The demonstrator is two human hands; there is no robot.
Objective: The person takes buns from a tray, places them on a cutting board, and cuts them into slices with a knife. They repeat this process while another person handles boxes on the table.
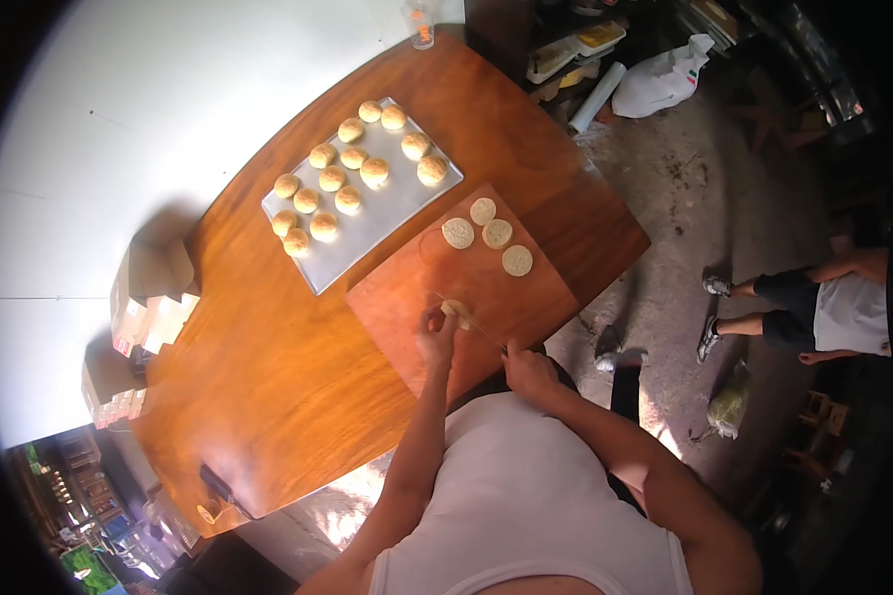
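Evidently, left fingers (448, 309) clamp a pale, rounded bun (458, 311) while right fingers (512, 359) grip a thin knife (483, 330).

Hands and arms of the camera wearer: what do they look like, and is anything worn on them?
The left hand and right hand are both bare, with no gloves. No sleeves cover the arms; the wearer has on a plain white sleeveless top. No watch shows on either wrist, but the fingers are too small to tell about rings.

The buns (375, 171) are golden, the cutting board (407, 288) plain reddish-orange.
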